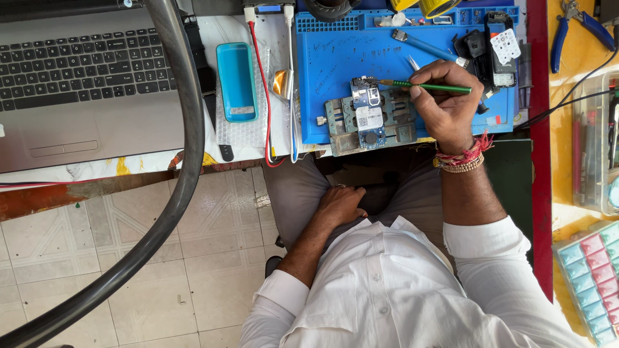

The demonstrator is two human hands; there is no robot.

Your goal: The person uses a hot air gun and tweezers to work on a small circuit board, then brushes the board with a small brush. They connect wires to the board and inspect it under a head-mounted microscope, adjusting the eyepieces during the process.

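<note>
1. At the far left of my bench sits a grey laptop (71,77), its black keyboard facing me, with a thick dark cable (184,161) curving down across its corner and over the tiled floor (213,219)
2. Just right of the laptop lies a turquoise phone case (236,80) on a strip of bubble wrap (242,132), and beside it a red wire (264,96) and a white one run down toward the table edge
3. My left hand (340,205) rests on my grey trouser leg below the table, fingers curled loosely together, gripping nothing
4. Above it, on the blue work mat (335,64), a metal board holder (371,119) clamps a small blue phone circuit board (367,109); the board stands lengthwise across the holder, near the mat's front edge
5. My right hand (448,100) hovers over the mat just right of the holder, thumb and fingers pinched tight on a green-handled brush (432,86) held almost level; its tip points left and meets the top of the circuit board
6. Red and beaded threads (463,158) circle my right wrist
7. Behind my hand lie black phone parts (493,45)
8. Farther right, blue-handled pliers (580,29) lie on the yellow surface, and a tray of coloured compartments (590,277) sits at the right edge
</note>
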